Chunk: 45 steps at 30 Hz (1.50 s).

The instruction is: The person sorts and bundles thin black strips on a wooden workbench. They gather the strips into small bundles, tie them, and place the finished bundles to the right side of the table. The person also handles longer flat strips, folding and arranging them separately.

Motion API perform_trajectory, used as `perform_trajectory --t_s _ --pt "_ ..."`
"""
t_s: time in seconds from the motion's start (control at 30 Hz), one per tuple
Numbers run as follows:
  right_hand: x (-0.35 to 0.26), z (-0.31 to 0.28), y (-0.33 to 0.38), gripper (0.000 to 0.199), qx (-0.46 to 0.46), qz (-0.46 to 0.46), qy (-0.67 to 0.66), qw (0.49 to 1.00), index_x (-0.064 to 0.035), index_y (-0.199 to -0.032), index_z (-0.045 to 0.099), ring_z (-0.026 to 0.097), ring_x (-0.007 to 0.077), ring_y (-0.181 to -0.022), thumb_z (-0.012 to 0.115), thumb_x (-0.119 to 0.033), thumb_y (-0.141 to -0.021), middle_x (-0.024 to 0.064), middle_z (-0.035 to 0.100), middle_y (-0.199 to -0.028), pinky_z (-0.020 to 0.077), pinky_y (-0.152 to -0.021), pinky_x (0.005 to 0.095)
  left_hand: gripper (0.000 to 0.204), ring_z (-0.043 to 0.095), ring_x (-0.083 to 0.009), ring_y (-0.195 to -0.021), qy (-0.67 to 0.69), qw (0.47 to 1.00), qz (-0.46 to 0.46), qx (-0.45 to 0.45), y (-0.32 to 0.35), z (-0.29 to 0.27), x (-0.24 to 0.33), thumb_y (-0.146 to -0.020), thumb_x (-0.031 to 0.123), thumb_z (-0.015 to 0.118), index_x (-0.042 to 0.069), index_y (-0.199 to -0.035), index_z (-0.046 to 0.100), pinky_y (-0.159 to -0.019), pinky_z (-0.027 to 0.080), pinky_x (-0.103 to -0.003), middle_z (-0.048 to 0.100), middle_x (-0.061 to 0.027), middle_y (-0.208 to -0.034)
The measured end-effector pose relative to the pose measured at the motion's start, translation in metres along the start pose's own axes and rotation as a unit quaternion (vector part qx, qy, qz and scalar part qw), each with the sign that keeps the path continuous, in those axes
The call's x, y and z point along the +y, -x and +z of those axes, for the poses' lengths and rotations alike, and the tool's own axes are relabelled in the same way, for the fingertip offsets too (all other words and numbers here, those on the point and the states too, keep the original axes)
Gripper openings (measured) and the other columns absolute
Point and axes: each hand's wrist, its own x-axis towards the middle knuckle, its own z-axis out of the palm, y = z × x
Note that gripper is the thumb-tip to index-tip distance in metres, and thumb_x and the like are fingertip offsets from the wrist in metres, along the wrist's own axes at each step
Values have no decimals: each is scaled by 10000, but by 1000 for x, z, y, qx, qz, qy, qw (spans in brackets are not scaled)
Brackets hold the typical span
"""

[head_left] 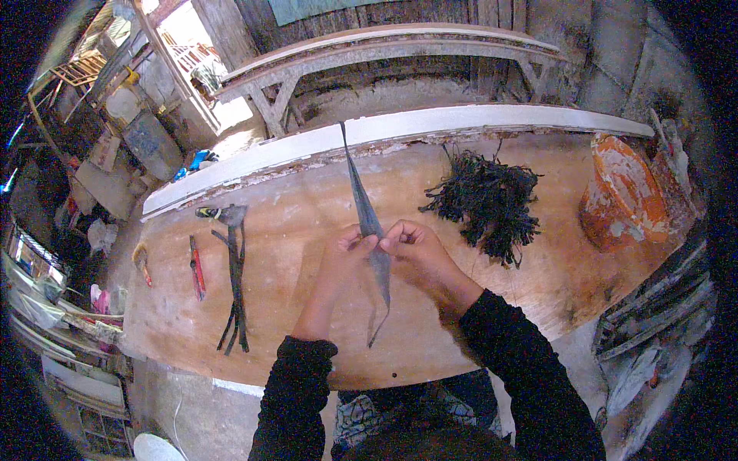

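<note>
A long, narrow grey leaf strip (367,219) is pinched between the fingertips of both hands, the left hand (344,257) on its left edge and the right hand (415,250) on its right. It tapers to a thin point that reaches well away from the hands, toward the far edge of the board. Below the fingers it widens, then hangs in frayed, split ends (two thin tails, it seems) between the wrists.

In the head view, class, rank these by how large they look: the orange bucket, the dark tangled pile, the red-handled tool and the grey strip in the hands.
1. Dark tangled pile and orange bucket: look alike, and the rim bends the bucket, so unranked.
2. Grey strip: longest, but thin.
3. Red-handled tool: smallest.
</note>
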Motion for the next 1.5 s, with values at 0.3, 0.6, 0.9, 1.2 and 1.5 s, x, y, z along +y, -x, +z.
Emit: perform_trajectory --t_s 0.3,0.6,0.9,1.2,1.5 --pt "-16 7 4 116 33 21 48 998 -79 -758 550 428 60 -548 614 -175 -750 -28 494 -622 329 -494 189 151 534 -89 -737 9 999 -48 1 0 -8 2 -807 139 531 59 -929 567 -630 427 -231 580 4 -831" --pt "-6 3 4 120 19 -18 43 999 -71 -715 545 440 61 -556 607 -165 -758 -24 511 -634 353 -493 198 113 553 -101 -689 9 1000 -20 1 -3 -3 -4 -793 83 537 22 -885 561 -622 445 -236 587 -30 -787" --pt "-12 11 7 85 45 -30 70 996 -62 -727 541 449 62 -541 583 -121 -771 -20 519 -619 354 -490 187 105 542 -91 -659 -8 1000 -14 25 -2 -1 -1 -783 103 563 24 -851 567 -598 443 -226 586 -23 -765" --pt "-5 -1 3 73 65 -27 80 994 -54 -759 557 481 55 -576 585 -120 -766 -12 554 -670 386 -539 189 113 519 -76 -602 -112 992 -41 33 5 15 20 -772 143 588 41 -779 538 -524 417 -206 576 -18 -704" --pt "-5 -1 3 64 58 -57 142 987 -29 -727 556 476 71 -554 581 -85 -745 -4 533 -630 381 -509 201 90 517 -75 -600 -106 994 -25 19 -4 -1 -9 -772 122 581 40 -760 544 -537 413 -213 576 -18 -698"
